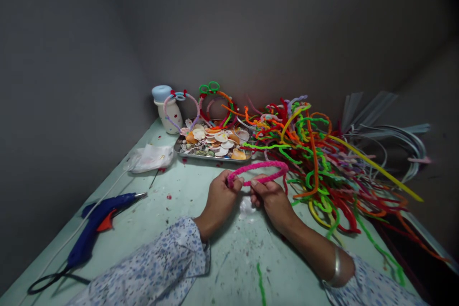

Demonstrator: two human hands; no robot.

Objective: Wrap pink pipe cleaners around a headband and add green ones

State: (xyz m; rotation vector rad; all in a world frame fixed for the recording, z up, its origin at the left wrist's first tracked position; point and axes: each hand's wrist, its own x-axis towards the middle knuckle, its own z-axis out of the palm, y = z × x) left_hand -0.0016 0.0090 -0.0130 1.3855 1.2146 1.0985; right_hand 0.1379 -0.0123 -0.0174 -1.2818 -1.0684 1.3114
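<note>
A bright pink pipe-cleaner ring [267, 165] is held up a little above the table between both hands. My left hand [221, 198] is closed, its thumb and fingers pinching the ring at its left end. On the near side, my right hand [272, 201] pinches the ring between thumb and fingertips, the other fingers curled. Beneath the hands a pale, shiny patch [247, 205] shows on the tabletop. Behind the ring stands a metal tray [211, 157] heaped with shells [218, 139].
A blue glue gun [91, 229] with its cord lies at left, near a plastic packet [152, 158]. Finished rings [181, 100] lean by a lidded white bottle [170, 114]. Tangled pipe cleaners [311, 153] and clear strips [398, 138] fill the right. A green pipe cleaner [260, 284] lies in front.
</note>
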